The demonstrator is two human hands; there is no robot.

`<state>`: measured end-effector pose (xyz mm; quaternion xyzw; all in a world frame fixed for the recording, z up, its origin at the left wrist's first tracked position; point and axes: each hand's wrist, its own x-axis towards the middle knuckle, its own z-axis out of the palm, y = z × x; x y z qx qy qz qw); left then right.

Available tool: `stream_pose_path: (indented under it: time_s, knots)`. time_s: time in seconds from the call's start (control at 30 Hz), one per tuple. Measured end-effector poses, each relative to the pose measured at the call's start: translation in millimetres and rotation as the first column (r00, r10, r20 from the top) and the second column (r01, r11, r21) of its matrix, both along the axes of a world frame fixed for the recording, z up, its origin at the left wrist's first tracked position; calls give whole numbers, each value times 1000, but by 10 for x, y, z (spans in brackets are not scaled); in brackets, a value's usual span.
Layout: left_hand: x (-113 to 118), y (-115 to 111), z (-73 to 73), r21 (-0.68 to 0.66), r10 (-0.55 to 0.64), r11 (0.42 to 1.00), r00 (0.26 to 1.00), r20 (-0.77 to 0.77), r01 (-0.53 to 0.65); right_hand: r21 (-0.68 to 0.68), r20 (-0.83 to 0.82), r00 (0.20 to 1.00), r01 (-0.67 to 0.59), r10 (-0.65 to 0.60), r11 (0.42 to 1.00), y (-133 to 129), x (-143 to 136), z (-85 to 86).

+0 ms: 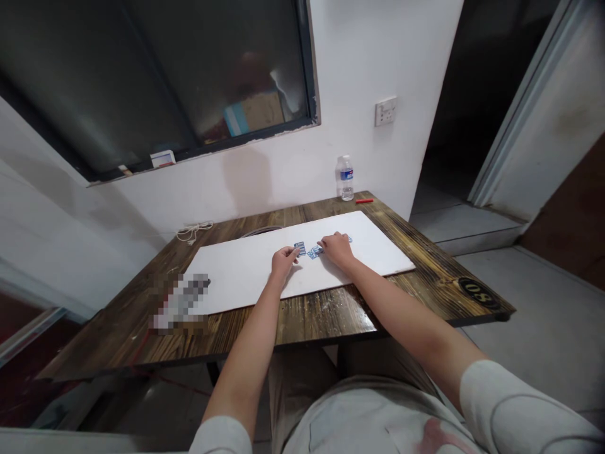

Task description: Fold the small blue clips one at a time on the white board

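My left hand (283, 263) pinches the edge of a small flat blue-and-white piece (300, 248) marked with dark lines, held close above a white board (246, 271). Just to its right, more blue-and-white pieces (312, 253) lie on the board, too small to make out in detail. Over their right end, my right hand (337, 248) is closed with the fingertips pointing down and left. What those fingers grip is hidden from me. Another bit of blue (350, 239) shows past the back of my right hand.
The board lies on a dark wooden table (326, 318). At the back stand a plastic bottle (347, 180) and a red pen-like stick (364, 201). A coiled white cable (193, 231) lies at the back left. A blurred-out object (182, 302) covers the board's left end.
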<state>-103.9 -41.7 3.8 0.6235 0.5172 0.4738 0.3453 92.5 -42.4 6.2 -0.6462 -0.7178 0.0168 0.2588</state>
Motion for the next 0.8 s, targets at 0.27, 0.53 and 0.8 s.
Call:
stream_pose_path:
  time_s: [0.27, 0.53, 0.8]
  knots:
    - [5, -11, 11, 5, -5, 1000, 1000, -2, 5, 31, -78, 979, -188, 190, 982, 1, -73, -36]
    - [8, -6, 15, 5, -3, 1000, 1000, 10, 3, 31, 81, 899, -433, 430, 901, -32, -92, -58]
    - [-4, 4, -3, 2, -5, 1000, 1000, 11, 5, 55, 35, 957, -288, 287, 956, 6, -43, -55]
